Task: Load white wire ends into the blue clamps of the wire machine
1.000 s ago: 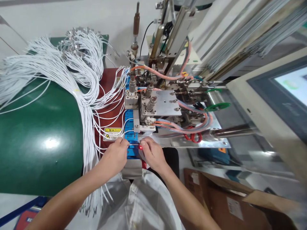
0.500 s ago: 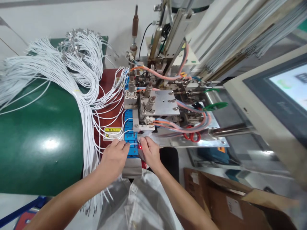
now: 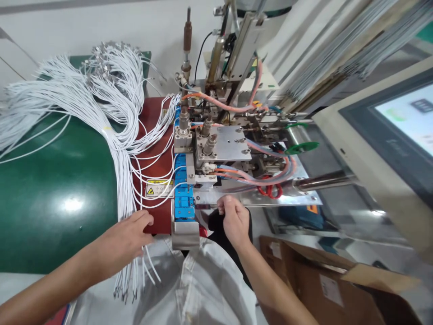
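Observation:
My left hand [image 3: 130,234] lies over the hanging bundle of white cables [image 3: 123,180], its fingers loosely bent and thumb apart, with no cable visibly gripped. Some loose cable ends [image 3: 150,266] hang below it. My right hand [image 3: 235,221] is closed in a loose fist to the right of the blue fixture blocks [image 3: 184,203], touching nothing I can see. No object sticks out of it. White cables run into the blue blocks farther up, under the machine's metal head [image 3: 225,142]. The lowest blocks show no cable.
A green table [image 3: 67,212] stands at left beside a red-brown surface [image 3: 157,158] with a warning label [image 3: 158,188]. At right are a control screen [image 3: 406,108] and cardboard boxes [image 3: 324,280]. A curved metal guard [image 3: 185,235] ends the block row near my lap.
My left hand has moved left and down from the blue blocks to the cable bundle. My right hand has drawn away to the right, and the red light near it no longer shows.

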A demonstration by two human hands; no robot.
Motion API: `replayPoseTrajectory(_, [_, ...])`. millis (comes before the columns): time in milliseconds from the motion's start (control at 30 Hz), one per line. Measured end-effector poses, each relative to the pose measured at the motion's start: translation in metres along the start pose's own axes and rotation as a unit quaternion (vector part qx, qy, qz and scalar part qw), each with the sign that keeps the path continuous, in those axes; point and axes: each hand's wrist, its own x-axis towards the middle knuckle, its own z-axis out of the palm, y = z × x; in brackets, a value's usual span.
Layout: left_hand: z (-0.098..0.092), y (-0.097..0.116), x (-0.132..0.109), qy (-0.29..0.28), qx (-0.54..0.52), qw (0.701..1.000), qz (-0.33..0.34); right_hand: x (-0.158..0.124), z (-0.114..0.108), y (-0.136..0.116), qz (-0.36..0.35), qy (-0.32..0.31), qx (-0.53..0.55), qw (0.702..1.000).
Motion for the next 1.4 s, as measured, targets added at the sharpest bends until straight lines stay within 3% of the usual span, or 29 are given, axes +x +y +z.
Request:
replayPoseTrajectory(100, [0.001,0.0,0.004,0.016,0.033,0.999,-0.004,-0.001,0.001,-0.002,0.005,-0.009,0.013,1.0])
replayPoseTrajectory(267, [-0.008,0.004,0.025,0.043,-0.031,0.996,0.076,-0.005,0.002,-0.006,0.006,-0.017,0.022,1.0])
replayPoseTrajectory(367, [-0.009,0.005,0.037,0.12,-0.094,0.984,0.092,-0.011,0.001,-0.006,-0.009,-0.054,0.041,0.998])
replayPoseTrajectory(467, [-0.004,0.006,0.042,0.204,-0.143,0.967,0.049,-0.02,-0.001,-0.004,-0.007,-0.105,0.108,0.989])
replayPoseTrajectory(567, [0.001,0.009,0.043,0.239,-0.156,0.958,-0.019,-0.028,-0.005,-0.007,0.005,-0.132,0.187,0.974])
replayPoseTrajectory(667, [0.006,0.02,0.047,0.258,-0.155,0.952,-0.049,-0.03,-0.007,-0.019,-0.019,-0.123,0.159,0.979])
replayPoseTrajectory(800, [0.017,0.042,0.062,0.286,-0.176,0.941,-0.031,-0.026,0.0,-0.035,-0.065,-0.133,0.037,0.988])
replayPoseTrajectory(967, [0.022,0.06,0.079,0.349,-0.245,0.9,-0.088,-0.026,0.011,-0.03,0.01,-0.09,0.161,0.983])
replayPoseTrajectory(1033, [0.022,0.06,0.082,0.353,-0.255,0.896,-0.086,-0.026,0.01,-0.028,0.002,-0.087,0.166,0.982])
replayPoseTrajectory(1133, [0.023,0.058,0.082,0.364,-0.178,0.913,-0.043,-0.021,0.007,-0.032,-0.061,-0.089,0.055,0.993])
replayPoseTrajectory(1233, [0.025,0.056,0.08,0.364,-0.003,0.932,0.004,-0.017,0.004,-0.04,-0.108,-0.1,-0.056,0.988])
replayPoseTrajectory(1300, [0.027,0.056,0.078,0.352,0.092,0.931,0.02,-0.015,0.004,-0.043,-0.113,-0.104,-0.096,0.983])
replayPoseTrajectory(1400, [0.03,0.057,0.078,0.364,0.151,0.919,0.015,-0.016,0.007,-0.046,-0.095,-0.088,-0.112,0.985])
